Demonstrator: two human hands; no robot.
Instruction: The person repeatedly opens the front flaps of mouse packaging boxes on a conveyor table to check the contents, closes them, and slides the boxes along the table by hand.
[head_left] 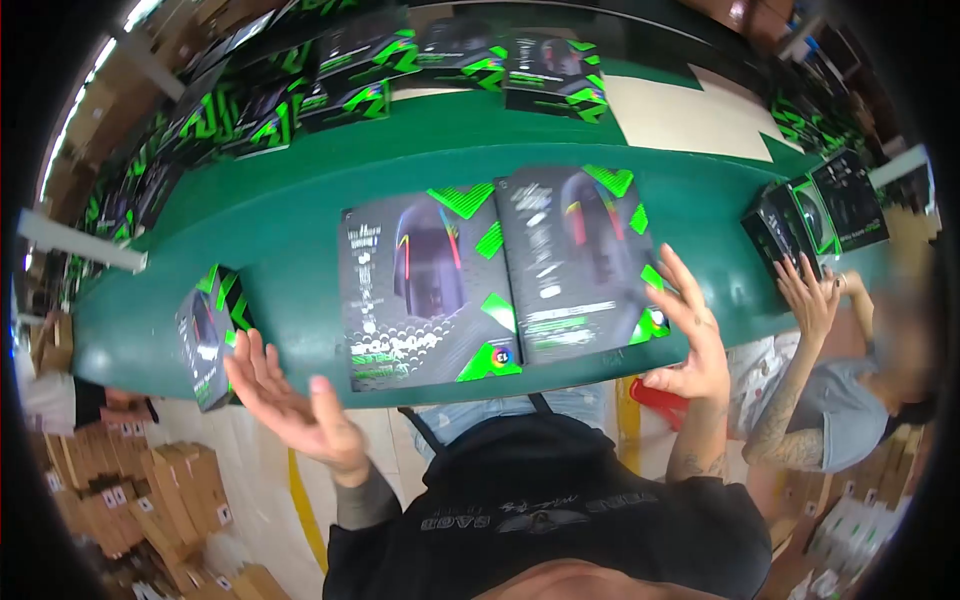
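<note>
Two black retail boxes printed with a computer mouse and green chevrons lie side by side on the green table: the left mouse box (425, 290) and the right mouse box (575, 265). At the right box's edge is my right hand (695, 335), fingers spread; whether the fingertips touch the box I cannot tell. My left hand (295, 405) is open, palm turned inward, beside another mouse box (212, 335) that stands at an angle near the table's left front edge. No grip on that box shows.
Behind the green work surface (290, 190) run rows of similar boxes (555, 75), with pale sheets (685, 115) beside them. At right, a co-worker's hands (815, 295) are at more boxes (845, 205). Brown cartons (185, 485) are stacked on the floor at lower left.
</note>
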